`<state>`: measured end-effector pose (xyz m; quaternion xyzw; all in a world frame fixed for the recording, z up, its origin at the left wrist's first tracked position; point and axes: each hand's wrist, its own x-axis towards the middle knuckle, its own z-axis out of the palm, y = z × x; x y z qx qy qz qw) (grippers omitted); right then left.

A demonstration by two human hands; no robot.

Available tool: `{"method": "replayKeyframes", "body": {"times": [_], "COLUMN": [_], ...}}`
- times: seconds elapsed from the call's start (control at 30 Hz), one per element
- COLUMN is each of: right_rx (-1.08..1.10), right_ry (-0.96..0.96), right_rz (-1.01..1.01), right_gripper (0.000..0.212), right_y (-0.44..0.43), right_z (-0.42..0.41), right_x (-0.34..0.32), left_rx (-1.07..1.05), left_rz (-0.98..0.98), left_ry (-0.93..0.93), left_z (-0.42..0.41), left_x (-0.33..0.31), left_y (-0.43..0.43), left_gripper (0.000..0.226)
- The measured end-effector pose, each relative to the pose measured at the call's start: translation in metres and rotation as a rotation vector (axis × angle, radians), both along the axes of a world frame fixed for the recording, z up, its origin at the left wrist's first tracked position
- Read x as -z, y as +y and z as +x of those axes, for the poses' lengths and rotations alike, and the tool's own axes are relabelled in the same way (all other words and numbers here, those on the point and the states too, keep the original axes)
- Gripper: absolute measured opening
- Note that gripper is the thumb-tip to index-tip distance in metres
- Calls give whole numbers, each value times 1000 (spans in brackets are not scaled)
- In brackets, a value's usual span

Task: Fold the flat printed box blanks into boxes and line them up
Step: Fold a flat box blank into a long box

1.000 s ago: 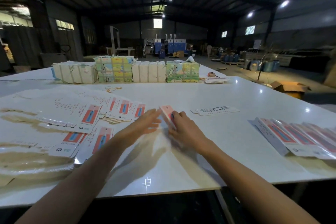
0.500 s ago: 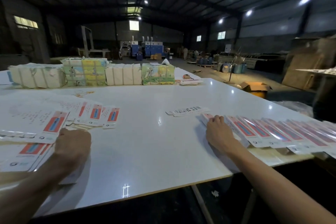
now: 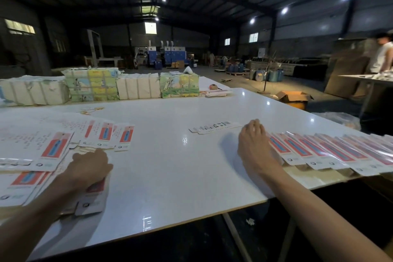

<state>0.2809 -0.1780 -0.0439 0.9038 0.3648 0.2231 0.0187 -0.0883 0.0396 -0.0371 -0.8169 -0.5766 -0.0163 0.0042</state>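
Observation:
Flat printed box blanks (image 3: 51,149), white with red and blue panels, lie fanned in a loose pile on the left of the white table (image 3: 180,176). My left hand (image 3: 89,168) rests knuckles-up at the pile's near right edge, fingers curled onto one flat blank (image 3: 93,198) that sticks out toward the table's front. On the right, folded boxes (image 3: 319,151) lie side by side in a row along the table's edge. My right hand (image 3: 255,144) lies on the row's left end with fingers stretched forward, covering the leftmost box.
A loose white printed strip (image 3: 214,128) lies just beyond my right hand. Strapped bundles of printed sheets (image 3: 91,85) line the table's far edge. A cardboard carton (image 3: 293,100) sits on the floor at the right. A person (image 3: 382,53) stands at another table far right.
My right hand carried a folded box from the table's middle to the left end of the row. My left hand went back to the blank pile and drew one blank toward the front edge.

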Motion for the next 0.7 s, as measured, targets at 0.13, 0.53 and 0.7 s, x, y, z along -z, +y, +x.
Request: {"method": "replayKeyframes", "body": {"times": [0.13, 0.53, 0.7], "right_rx": [-341, -880, -926], "right_ry": [25, 1013, 1075], "right_rz": [147, 536, 626], "right_gripper": [43, 50, 37], "right_y": [53, 130, 131], "right_z": [-52, -137, -123], "right_x": [-6, 20, 19], "left_rx": [27, 205, 230], "left_rz": [-114, -752, -866], "left_ry": [-208, -1048, -1273], "left_z": [-2, 47, 78], "left_x": [-10, -12, -11], "left_y": [8, -16, -40], "left_gripper": [127, 31, 21]}}
